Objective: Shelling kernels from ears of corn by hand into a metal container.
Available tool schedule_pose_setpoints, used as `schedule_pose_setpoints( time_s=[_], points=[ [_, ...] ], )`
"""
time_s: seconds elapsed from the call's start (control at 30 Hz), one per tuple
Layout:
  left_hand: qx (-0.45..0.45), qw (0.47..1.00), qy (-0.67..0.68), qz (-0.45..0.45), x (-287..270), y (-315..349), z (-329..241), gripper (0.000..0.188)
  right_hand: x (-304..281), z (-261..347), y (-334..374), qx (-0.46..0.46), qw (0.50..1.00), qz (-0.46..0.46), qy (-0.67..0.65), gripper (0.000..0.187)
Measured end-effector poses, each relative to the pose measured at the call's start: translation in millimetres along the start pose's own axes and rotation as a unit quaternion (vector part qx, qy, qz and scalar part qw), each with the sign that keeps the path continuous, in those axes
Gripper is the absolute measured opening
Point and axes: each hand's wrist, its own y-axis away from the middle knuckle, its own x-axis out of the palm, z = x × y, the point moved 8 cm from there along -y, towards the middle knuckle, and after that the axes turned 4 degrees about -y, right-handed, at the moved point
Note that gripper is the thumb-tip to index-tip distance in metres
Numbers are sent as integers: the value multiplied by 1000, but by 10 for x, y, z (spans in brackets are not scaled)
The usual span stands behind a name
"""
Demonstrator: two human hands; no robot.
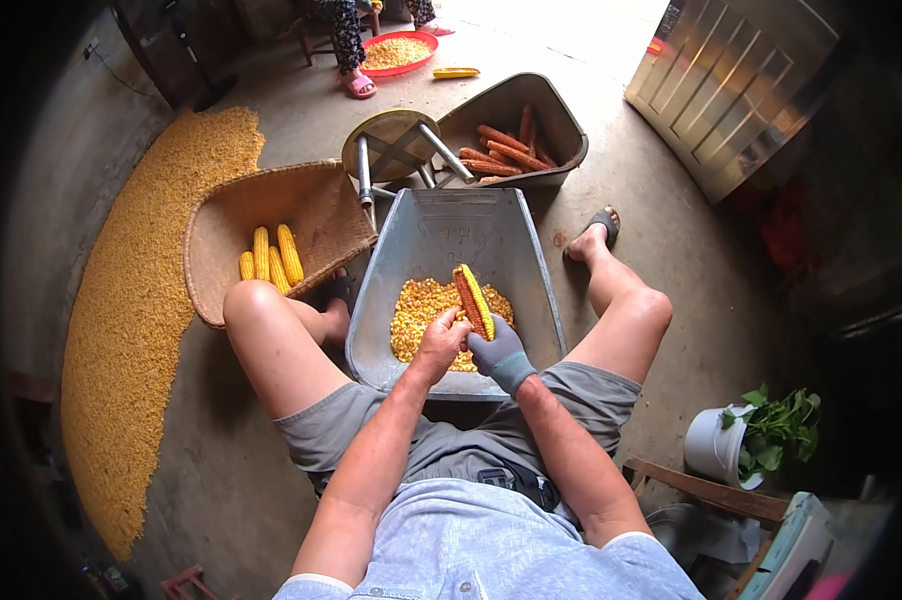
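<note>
A corn cob (476, 300), partly stripped to its reddish core with yellow kernels along one side, stands tilted over a grey metal tub (386, 280) between my legs. My right hand (499, 355), in a grey glove, is wrapped round its lower end. My bare left hand (439, 345) has its fingers curled in against the cob's lower left side; the fingertips are partly hidden. Beneath both hands, a heap of loose corn kernels (416, 310) covers the tub's bottom. To the left, a woven basket (216, 230) holds several full yellow cobs (261, 255).
A stool (389, 135) lies tipped beyond the tub, beside a dark bin (571, 110) of stripped red cobs (511, 150). Kernels (131, 330) spread along the left floor. Another person's feet (359, 85) are near a red tray (396, 70). A potted plant (716, 445) stands right.
</note>
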Motion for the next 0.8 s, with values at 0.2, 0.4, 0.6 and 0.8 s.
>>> schedule_pose_setpoints(
  time_s=[0.2, 0.4, 0.6, 0.8],
  points=[
    [36, 984, -121, -125, -307, -80, 54, 54, 48, -89, -49, -51, 999, -18, 0, 40],
    [-47, 999, 11, -12, 74, 51, -133, 40, 29, 132, 63, -135, 986, -24, 92, 51],
    [-49, 990, 107, -73, -57, 85, -114, 25, 81, 180, 58, -142, 985, 53, 86, 58],
    [19, 994, -17, -103, -189, 132, -172, 24, 4, 232, 28, -140, 969, 38, 200, 41]
  ],
)
